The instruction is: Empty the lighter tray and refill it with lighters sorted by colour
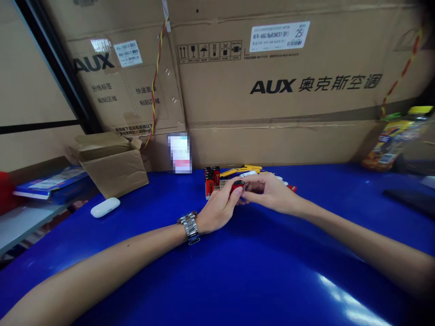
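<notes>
Both my hands meet over the far middle of the blue table (pixel 258 271). My left hand (pixel 217 210), with a metal watch (pixel 190 227) on the wrist, pinches a small red and black object (pixel 237 185) between thumb and fingers. My right hand (pixel 268 192) is curled and its fingertips touch the same object from the right. Just behind them stand red and black batteries (pixel 211 178) in a pack, with yellow and white small items (pixel 243 170) lying beside them.
Large AUX cardboard boxes (pixel 272 86) wall off the back. A small open carton (pixel 112 165) and a white earbud case (pixel 105 207) sit at the left. A snack bag (pixel 396 138) and a dark flat object (pixel 408 199) are at the right.
</notes>
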`<action>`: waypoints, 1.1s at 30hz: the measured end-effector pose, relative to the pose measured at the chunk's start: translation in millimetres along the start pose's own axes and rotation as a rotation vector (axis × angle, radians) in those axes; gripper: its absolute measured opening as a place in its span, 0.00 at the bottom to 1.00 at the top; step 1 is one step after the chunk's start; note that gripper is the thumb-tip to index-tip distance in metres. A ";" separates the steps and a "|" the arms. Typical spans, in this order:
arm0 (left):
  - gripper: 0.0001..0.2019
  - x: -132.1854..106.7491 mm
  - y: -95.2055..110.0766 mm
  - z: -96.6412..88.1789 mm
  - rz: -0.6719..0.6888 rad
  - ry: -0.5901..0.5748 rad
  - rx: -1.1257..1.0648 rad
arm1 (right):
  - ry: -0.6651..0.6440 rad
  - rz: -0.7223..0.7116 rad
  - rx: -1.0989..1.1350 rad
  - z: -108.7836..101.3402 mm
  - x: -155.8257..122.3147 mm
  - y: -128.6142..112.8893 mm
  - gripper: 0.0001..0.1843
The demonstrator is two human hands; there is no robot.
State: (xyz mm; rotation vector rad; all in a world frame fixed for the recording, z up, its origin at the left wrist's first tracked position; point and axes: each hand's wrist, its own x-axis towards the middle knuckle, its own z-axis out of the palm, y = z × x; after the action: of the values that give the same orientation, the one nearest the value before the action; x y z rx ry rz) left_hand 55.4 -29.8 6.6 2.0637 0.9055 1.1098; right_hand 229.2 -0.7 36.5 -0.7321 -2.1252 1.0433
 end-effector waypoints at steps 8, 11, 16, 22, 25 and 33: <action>0.23 0.8 -2.8 -2.1 -0.196 0.112 -0.201 | 0.225 0.057 -0.217 -16.3 -2.4 24.8 0.09; 0.27 2.4 -1.4 -3.5 -0.320 0.044 -0.375 | 0.159 0.123 -0.252 -17.1 -2.9 33.4 0.07; 0.23 4.0 2.3 -4.5 -0.448 0.119 -0.461 | 0.176 0.185 -0.293 -17.1 -3.6 35.8 0.09; 0.22 4.6 3.9 -5.7 -0.464 0.102 -0.499 | 0.136 0.154 -0.362 -17.8 -3.9 41.9 0.09; 0.21 5.8 1.1 -5.8 -0.469 0.098 -0.546 | 0.128 0.125 -0.389 -17.4 -4.4 44.7 0.09; 0.18 4.5 -2.1 -5.1 -0.447 0.104 -0.510 | 0.115 0.104 -0.428 -15.9 -5.2 40.8 0.09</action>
State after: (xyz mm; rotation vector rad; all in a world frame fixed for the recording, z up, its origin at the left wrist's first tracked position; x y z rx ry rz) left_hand 52.3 -24.0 9.4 1.3233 0.9529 1.0675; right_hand 252.3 24.4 8.6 -1.0861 -2.2515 0.5803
